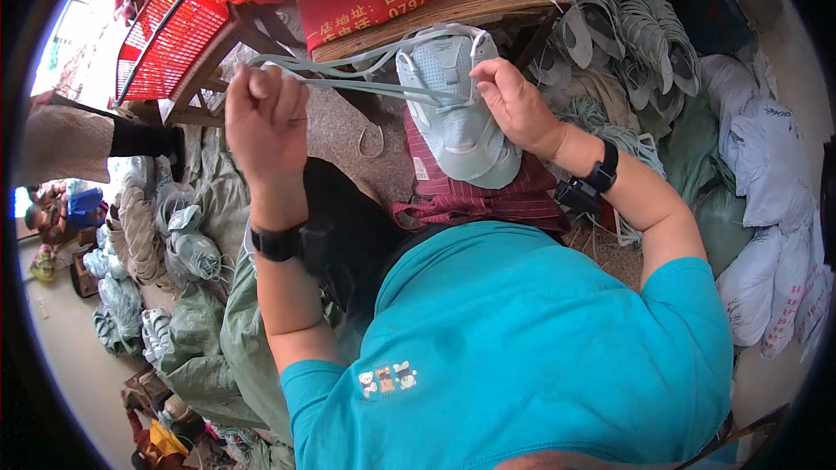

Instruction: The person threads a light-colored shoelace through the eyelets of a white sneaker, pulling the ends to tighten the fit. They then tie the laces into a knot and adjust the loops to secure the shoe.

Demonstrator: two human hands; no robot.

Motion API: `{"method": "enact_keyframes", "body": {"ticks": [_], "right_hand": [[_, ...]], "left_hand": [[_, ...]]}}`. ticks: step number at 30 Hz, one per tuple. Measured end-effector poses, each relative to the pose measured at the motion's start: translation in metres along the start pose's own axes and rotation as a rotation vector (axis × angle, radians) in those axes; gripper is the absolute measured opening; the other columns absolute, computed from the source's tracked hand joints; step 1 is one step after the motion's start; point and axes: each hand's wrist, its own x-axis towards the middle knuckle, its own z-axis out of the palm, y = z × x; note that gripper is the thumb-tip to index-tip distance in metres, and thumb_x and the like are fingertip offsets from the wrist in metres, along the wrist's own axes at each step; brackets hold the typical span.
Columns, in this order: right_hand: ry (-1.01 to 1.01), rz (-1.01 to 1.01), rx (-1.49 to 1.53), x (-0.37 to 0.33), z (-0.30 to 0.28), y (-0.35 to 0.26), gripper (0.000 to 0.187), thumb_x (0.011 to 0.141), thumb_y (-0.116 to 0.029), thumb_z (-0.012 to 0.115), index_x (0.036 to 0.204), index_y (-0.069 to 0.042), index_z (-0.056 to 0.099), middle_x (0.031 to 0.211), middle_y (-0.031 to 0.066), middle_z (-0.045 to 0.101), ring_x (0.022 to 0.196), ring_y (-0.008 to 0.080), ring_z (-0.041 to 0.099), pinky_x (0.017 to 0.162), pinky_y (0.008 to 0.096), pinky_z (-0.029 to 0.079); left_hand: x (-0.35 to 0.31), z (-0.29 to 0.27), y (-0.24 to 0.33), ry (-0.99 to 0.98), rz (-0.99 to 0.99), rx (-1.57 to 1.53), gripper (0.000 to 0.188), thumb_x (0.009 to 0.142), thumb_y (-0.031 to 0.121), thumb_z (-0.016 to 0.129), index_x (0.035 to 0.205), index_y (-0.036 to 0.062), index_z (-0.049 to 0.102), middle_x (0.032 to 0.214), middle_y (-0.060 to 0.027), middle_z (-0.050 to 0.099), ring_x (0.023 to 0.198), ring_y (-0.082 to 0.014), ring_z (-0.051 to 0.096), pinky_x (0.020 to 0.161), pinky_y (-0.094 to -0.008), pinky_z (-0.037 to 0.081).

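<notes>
A pale blue-grey shoe upper (475,159) rests on my lap over a dark red striped cloth (429,183), its toe toward me. Long pale green shoelaces (348,84) stretch from its eyelets out to the left. My left hand (266,113) is raised left of the upper, its fingers closed round the laces, which are drawn taut. At the upper's right edge, beside the eyelets, my right hand (521,109) pinches with thumb and forefinger. Its fingertips meet the edge of the upper.
Ahead stands a wooden bench (435,22) with a red printed cloth (392,0). A red plastic basket (170,35) is at the upper left. Stacked shoe uppers (657,35) hang at the upper right. White sacks (766,157) lie right; green sacks (196,331) lie left. Other people are at the far left.
</notes>
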Motion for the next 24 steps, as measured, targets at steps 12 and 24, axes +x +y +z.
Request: {"method": "enact_keyframes", "body": {"ticks": [12,24], "right_hand": [[-0.301,0.212,0.736,0.070,0.004,-0.031,0.027,0.101,-0.024,0.053,0.119,-0.005,0.057,0.098,0.0004,0.063,0.079,0.0062,0.057,0.078,0.0229,0.049],[0.046,0.644,1.285,0.058,-0.085,0.009,0.027,0.095,-0.014,0.059,0.115,0.004,0.059,0.062,-0.0076,0.032,0.059,0.0046,0.039,0.072,0.0245,0.045]], "left_hand": [[0.000,0.084,-0.014,-0.206,0.003,0.329,0.039,0.106,0.029,0.035,0.082,0.0031,0.053,0.064,-0.0005,0.039,0.051,-0.0087,0.032,0.050,-0.0237,0.028],[-0.006,-0.080,0.057,0.388,-0.048,-0.166,0.018,0.102,0.016,0.041,0.095,0.0056,0.054,0.072,0.0017,0.044,0.057,-0.0105,0.038,0.065,-0.0276,0.033]]}}
